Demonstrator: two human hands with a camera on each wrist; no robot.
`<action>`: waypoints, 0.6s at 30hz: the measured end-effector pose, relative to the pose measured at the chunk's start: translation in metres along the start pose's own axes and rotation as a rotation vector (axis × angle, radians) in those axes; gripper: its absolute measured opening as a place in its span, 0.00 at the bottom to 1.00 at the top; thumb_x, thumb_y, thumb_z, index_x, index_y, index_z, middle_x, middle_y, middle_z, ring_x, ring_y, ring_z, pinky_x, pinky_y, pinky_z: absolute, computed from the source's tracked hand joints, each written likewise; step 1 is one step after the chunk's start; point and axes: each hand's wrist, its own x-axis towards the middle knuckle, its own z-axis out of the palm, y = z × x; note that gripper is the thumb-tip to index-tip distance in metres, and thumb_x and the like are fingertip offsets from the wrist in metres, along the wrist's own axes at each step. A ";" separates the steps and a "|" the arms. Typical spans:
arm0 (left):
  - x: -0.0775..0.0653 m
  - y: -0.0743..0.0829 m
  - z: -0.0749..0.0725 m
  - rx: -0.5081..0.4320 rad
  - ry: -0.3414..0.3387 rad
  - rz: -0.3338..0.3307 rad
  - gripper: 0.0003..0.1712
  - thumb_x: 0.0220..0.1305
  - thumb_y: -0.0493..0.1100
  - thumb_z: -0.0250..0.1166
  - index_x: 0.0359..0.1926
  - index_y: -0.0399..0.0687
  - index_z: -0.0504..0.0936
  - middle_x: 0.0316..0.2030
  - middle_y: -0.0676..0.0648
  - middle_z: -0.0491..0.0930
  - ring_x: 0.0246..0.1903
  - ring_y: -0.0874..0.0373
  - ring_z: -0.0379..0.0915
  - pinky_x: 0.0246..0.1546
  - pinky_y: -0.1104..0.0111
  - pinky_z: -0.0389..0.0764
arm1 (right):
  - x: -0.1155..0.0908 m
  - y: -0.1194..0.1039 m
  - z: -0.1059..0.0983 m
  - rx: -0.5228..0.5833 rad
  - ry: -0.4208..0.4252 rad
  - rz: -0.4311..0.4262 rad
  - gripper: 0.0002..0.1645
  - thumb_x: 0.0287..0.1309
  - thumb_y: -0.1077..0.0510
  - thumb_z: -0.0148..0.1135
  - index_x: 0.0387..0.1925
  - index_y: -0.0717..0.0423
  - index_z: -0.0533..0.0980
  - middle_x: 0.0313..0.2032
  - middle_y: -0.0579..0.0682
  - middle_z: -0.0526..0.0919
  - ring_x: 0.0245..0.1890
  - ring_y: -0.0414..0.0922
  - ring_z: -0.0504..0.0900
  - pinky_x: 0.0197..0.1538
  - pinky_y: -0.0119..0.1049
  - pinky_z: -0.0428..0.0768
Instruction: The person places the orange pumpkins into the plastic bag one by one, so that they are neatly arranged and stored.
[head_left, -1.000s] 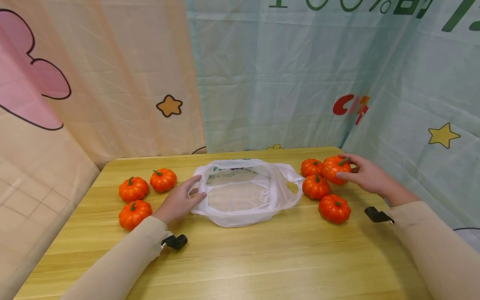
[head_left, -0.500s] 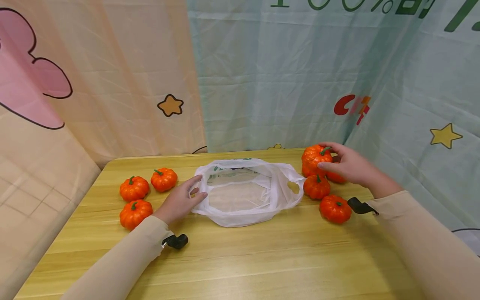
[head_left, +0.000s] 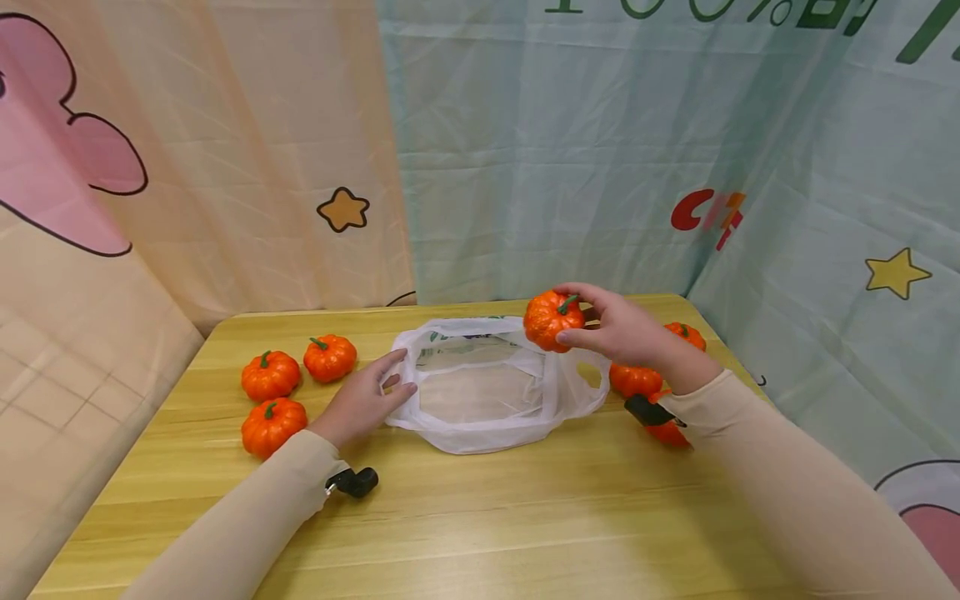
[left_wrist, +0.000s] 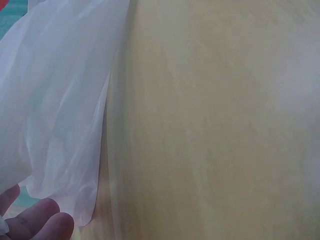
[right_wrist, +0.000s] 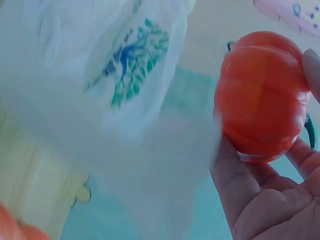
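Observation:
My right hand [head_left: 618, 333] holds a small orange toy pumpkin [head_left: 551, 322] with a green stem, above the right back rim of a white plastic bag [head_left: 480, 437]. In the right wrist view the thumb and fingers lie around the pumpkin [right_wrist: 262, 95]. The bag lies on the table with its mouth spread; green and blue print shows on it [right_wrist: 132, 65]. At its left rim, my left hand [head_left: 363, 400] holds the edge between thumb and fingers. Only some fingertips [left_wrist: 57, 227] of that hand show in the left wrist view, beside the bag's plastic [left_wrist: 65, 100].
On the left of the wooden table [head_left: 450, 517] sit three pumpkins [head_left: 271, 376]. More pumpkins [head_left: 634, 381] stand to the right of the bag, partly hidden by the right arm. A printed cloth [head_left: 487, 167] hangs behind the table.
My right hand has carried its pumpkin left from the group at the right to above the bag's right rim. The left hand and the bag have stayed in place.

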 end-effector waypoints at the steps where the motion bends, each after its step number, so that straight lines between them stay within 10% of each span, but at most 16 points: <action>1: 0.000 0.000 0.000 -0.002 0.001 0.000 0.43 0.74 0.54 0.66 0.83 0.53 0.59 0.82 0.40 0.56 0.72 0.41 0.71 0.68 0.51 0.76 | 0.004 -0.003 0.007 -0.005 -0.012 -0.001 0.42 0.69 0.56 0.70 0.78 0.52 0.63 0.65 0.60 0.77 0.60 0.57 0.81 0.60 0.46 0.86; 18: 0.001 -0.001 0.002 -0.003 0.001 0.020 0.42 0.75 0.53 0.66 0.82 0.51 0.60 0.82 0.39 0.58 0.72 0.39 0.72 0.67 0.50 0.78 | 0.075 -0.017 0.121 -0.083 -0.134 0.015 0.41 0.65 0.50 0.73 0.76 0.51 0.68 0.68 0.54 0.77 0.61 0.52 0.79 0.66 0.46 0.82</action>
